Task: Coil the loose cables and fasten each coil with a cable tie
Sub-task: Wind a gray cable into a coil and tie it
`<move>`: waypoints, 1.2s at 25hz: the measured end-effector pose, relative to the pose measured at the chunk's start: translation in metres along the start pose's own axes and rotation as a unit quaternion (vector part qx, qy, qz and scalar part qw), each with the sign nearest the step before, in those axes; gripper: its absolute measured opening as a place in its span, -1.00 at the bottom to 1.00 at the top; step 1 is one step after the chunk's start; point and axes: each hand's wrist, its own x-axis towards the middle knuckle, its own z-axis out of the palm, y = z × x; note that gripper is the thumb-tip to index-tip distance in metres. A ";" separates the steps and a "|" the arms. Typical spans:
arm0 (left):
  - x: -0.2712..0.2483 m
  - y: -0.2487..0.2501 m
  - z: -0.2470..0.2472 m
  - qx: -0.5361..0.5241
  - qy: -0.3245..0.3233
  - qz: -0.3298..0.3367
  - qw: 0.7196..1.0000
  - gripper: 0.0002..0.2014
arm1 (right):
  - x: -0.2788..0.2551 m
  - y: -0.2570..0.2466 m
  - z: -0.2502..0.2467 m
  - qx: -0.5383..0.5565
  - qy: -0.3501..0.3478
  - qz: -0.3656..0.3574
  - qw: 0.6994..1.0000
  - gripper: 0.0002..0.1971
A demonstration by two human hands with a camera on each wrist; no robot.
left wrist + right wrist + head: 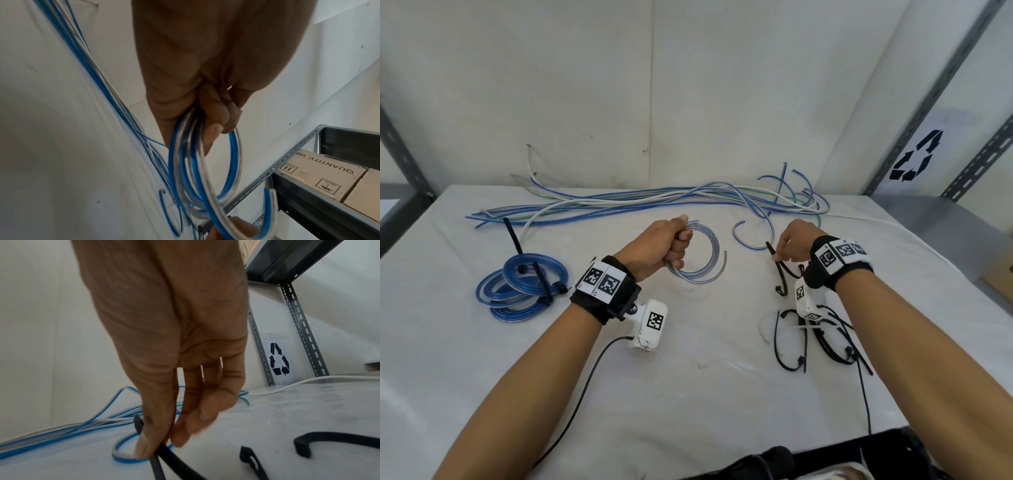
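Note:
My left hand [674, 246] grips a small coil of clear-and-blue cable [702, 260] above the table's middle; the left wrist view shows the fingers [216, 116] curled round the coil [205, 178]. My right hand [787, 248] pinches a black cable tie [779, 270] between thumb and fingertips, close to the cloth, seen also as the cable tie [164, 456] in the right wrist view. Several loose blue, white and green cables [637, 202] lie along the back. Tied blue coils [520, 287] rest at the left.
More black and white cable ties [811, 339] lie under my right wrist on the white cloth [705, 394]. A short blue cable piece [746, 236] curves between my hands. Grey shelf posts [935, 96] and cardboard boxes [329, 177] stand at the right.

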 end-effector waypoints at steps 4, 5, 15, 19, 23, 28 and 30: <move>0.000 0.004 -0.006 -0.028 0.012 0.011 0.999 -0.55 | 0.003 -0.007 -0.007 0.013 -0.010 -0.022 1.000 -0.75; 0.000 0.005 -0.008 -0.035 0.016 0.013 0.999 -0.56 | 0.004 -0.009 -0.009 -0.001 0.004 -0.031 0.999 -0.74; 0.000 0.015 -0.033 -0.183 0.059 0.048 0.980 -0.57 | -0.019 -0.061 -0.010 0.311 -0.034 -0.191 0.930 -0.87; -0.003 0.020 -0.049 -0.278 0.073 0.059 0.956 -0.58 | -0.047 -0.117 0.005 0.488 -0.119 -0.307 0.809 -0.67; -0.008 0.023 -0.063 -0.304 0.086 0.075 0.946 -0.60 | -0.048 -0.138 0.019 0.478 -0.080 -0.339 0.807 -0.75; -0.008 0.023 -0.058 -0.271 0.079 0.064 0.957 -0.57 | -0.043 -0.156 0.031 0.497 -0.042 -0.340 0.798 -0.86; -0.008 0.024 -0.056 -0.244 0.088 0.062 0.964 -0.56 | -0.042 -0.156 0.032 0.473 -0.015 -0.347 0.810 -0.81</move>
